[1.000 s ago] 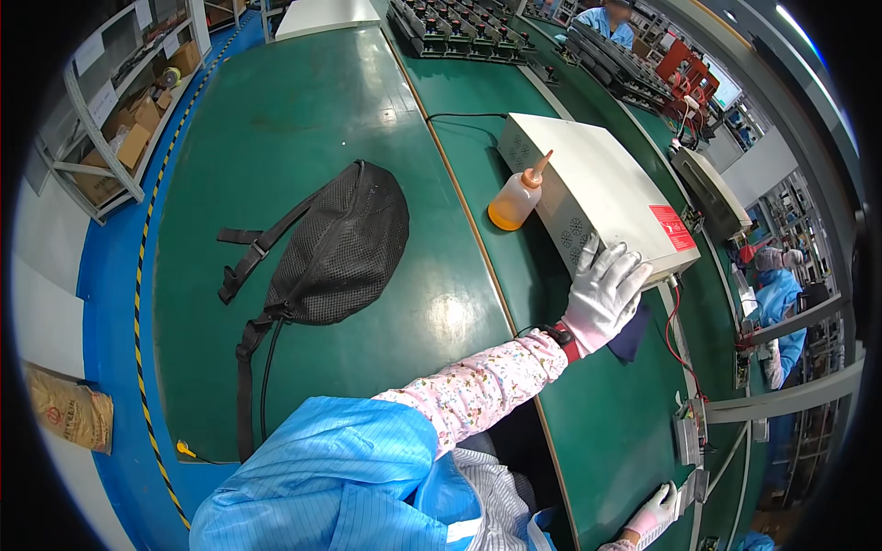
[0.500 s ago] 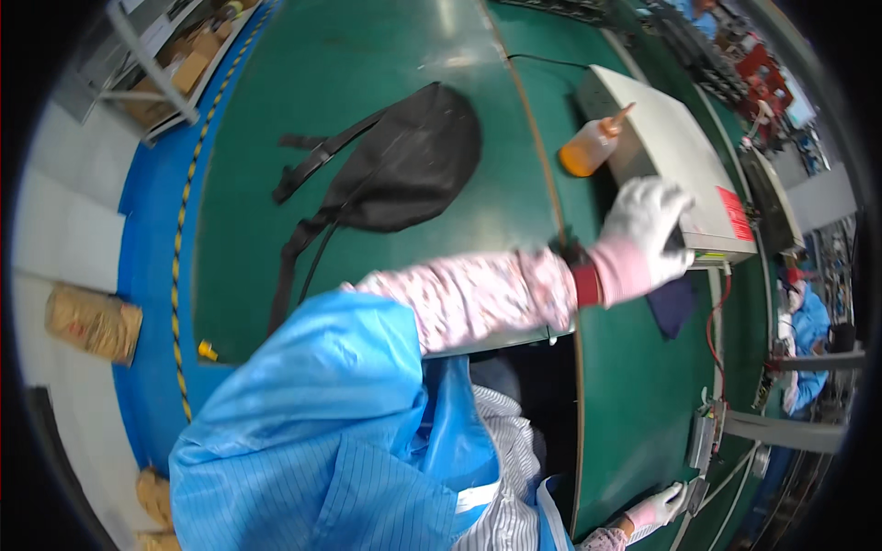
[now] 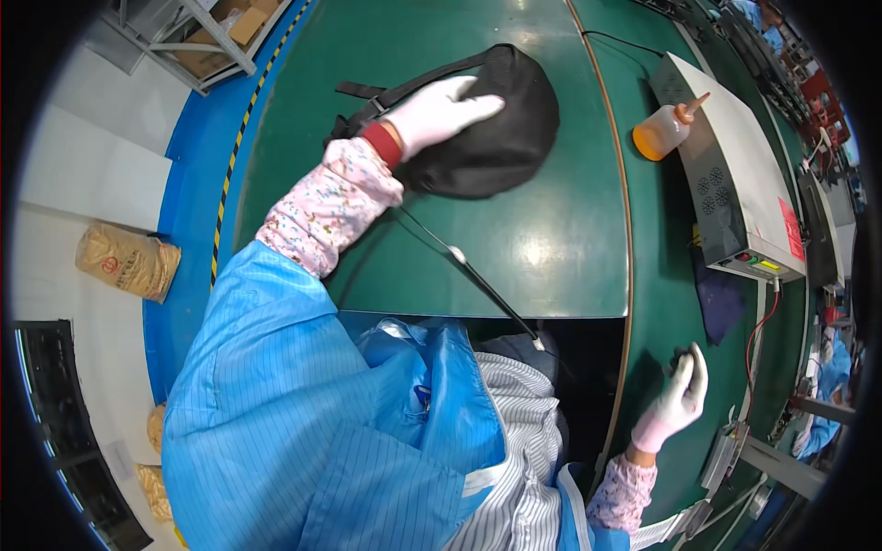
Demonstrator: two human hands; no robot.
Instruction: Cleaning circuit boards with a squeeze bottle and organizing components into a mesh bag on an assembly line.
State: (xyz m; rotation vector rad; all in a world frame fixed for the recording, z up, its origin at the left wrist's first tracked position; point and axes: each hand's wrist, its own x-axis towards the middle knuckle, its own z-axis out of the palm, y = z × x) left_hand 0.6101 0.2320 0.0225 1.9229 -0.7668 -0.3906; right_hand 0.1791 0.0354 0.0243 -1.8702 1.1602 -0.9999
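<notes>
On the left side of the green table lies a black fabric bag [image 3: 514, 119] with long straps and a buckle. My left hand [image 3: 446, 115], in a white glove, rests on it near the strap side, fingers stretched out over the cloth. At the lower right, my right hand [image 3: 675, 399] is raised over the bench, also gloved. Its thumb and fingers close on a small black object [image 3: 682, 354], too small and partly covered to name. A thin dark cord [image 3: 491, 294] with a white piece on it runs from beneath my left sleeve toward my lap.
A grey metal instrument box [image 3: 735, 174] stands on the right bench. Beside it is a squeeze bottle of orange liquid [image 3: 661, 133]. A dark blue cloth [image 3: 719, 298] and a red wire [image 3: 758, 340] lie nearer. A shelf with cartons [image 3: 248, 28] stands far left.
My left hand has come back from the instrument box, across to the left, onto the bag. My right hand has lifted and moved farther away, with a small black object showing at its fingertips.
</notes>
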